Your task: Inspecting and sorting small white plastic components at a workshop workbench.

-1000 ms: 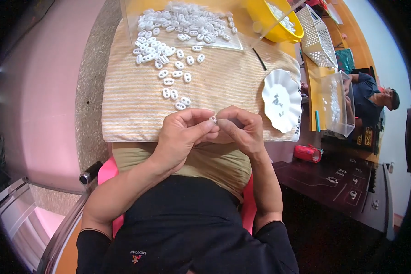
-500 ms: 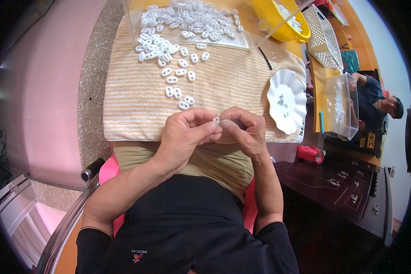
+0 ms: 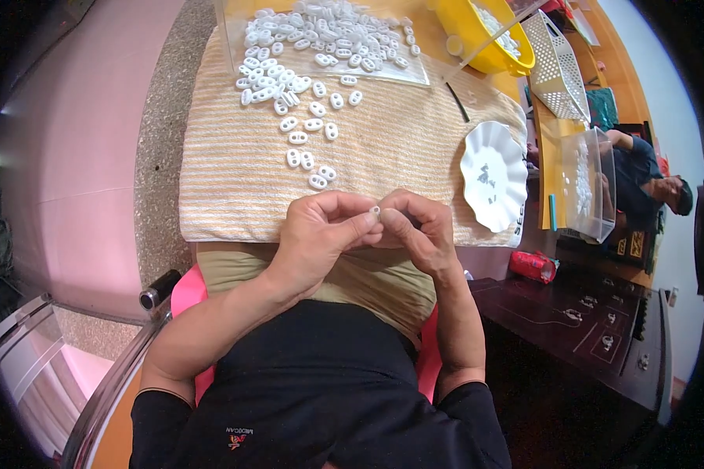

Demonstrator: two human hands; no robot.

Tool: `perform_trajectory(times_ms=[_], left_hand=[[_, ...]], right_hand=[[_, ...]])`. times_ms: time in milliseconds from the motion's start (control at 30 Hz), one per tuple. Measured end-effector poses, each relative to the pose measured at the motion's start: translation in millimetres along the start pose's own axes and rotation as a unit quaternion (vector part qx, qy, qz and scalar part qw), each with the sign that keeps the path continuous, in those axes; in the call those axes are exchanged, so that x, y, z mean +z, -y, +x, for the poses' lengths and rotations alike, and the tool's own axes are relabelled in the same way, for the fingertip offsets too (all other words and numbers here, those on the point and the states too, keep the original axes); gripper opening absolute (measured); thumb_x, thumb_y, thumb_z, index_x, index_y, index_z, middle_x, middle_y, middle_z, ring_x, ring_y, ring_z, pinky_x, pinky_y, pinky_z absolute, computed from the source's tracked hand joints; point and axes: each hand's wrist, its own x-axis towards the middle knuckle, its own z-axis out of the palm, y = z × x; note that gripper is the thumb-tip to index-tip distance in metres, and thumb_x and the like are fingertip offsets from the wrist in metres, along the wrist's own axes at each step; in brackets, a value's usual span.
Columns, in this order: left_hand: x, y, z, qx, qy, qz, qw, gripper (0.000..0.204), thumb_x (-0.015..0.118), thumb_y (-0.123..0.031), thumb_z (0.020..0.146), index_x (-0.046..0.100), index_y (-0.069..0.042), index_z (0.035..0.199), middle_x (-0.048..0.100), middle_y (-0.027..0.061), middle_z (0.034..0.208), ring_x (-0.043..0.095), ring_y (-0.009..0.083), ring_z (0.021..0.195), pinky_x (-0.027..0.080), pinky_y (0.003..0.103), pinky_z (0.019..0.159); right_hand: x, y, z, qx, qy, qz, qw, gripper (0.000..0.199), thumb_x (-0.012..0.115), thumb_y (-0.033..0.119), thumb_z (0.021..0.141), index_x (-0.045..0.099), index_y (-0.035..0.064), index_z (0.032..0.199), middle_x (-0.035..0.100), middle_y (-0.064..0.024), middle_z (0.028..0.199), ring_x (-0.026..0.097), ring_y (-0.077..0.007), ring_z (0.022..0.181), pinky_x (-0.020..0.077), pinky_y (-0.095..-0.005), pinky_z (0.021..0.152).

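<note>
Over the towel's near edge, my left hand [image 3: 313,238] and my right hand [image 3: 424,234] meet with thumbs and fingertips closed. Pinched between them is a small white plastic piece [image 3: 376,210], mostly covered by my fingers; one hole shows at its top. Just beyond my left hand lie loose oval white pieces [image 3: 317,181], each with two holes. More of them form a heap [image 3: 266,84] at the far left. To the right of my right hand sits a white wavy-edged plate [image 3: 510,176] with several tiny dark bits [image 3: 486,175] on it.
A clear plastic tray [image 3: 403,76] full of white pieces stands at the far side of the striped towel [image 3: 235,195]. Right of it are a yellow basin [image 3: 461,35], a thin black strip [image 3: 458,102] and a white perforated basket [image 3: 559,70]. Another person [image 3: 641,172] sits beyond a clear box [image 3: 600,187].
The white piece has turned slightly between my fingertips, so one hole now faces up. My hands keep nearly the same place, and the whole view has shifted a little.
</note>
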Motion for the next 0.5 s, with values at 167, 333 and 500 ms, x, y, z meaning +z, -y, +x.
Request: perform_trajectory(times_ms=[167, 333, 500], left_hand=[[-1.4, 4.6, -0.7, 0.02, 0.007, 0.013, 1.0, 0.016, 0.065, -0.001, 0.086, 0.062, 0.002, 0.101, 0.067, 0.0108, 0.089, 0.067, 0.015, 0.078, 0.057, 0.026, 0.074], [-1.6, 3.8, -0.8, 0.039, 0.009, 0.049, 0.998, 0.016, 0.065, -0.002, 0.086, 0.062, 0.003, 0.101, 0.067, 0.0101, 0.089, 0.066, 0.0137, 0.078, 0.056, 0.025, 0.073], [3.3, 1.9, 1.1, 0.045, 0.023, 0.049, 0.997, 0.016, 0.064, -0.003, 0.087, 0.061, 0.002, 0.101, 0.067, 0.0094, 0.089, 0.065, 0.0126, 0.078, 0.056, 0.025, 0.073]], right_hand=[[2.1, 4.2, -0.6, 0.009, 0.001, -0.002, 1.0, 0.013, 0.059, 0.009, 0.092, 0.061, -0.0021, 0.085, 0.062, -0.0003, 0.077, 0.055, -0.0045, 0.073, 0.0446, -0.0196, 0.065], [2.6, 6.0, -1.2, 0.017, 0.007, -0.01, 1.0, 0.013, 0.058, 0.008, 0.091, 0.062, -0.0024, 0.084, 0.062, -0.0007, 0.075, 0.054, -0.0046, 0.071, 0.0439, -0.0196, 0.063], [-3.5, 2.0, -2.2, -0.008, 0.002, -0.001, 1.0, 0.011, 0.057, 0.004, 0.092, 0.062, -0.0035, 0.087, 0.063, -0.004, 0.081, 0.057, -0.0081, 0.076, 0.0449, -0.0208, 0.068]])
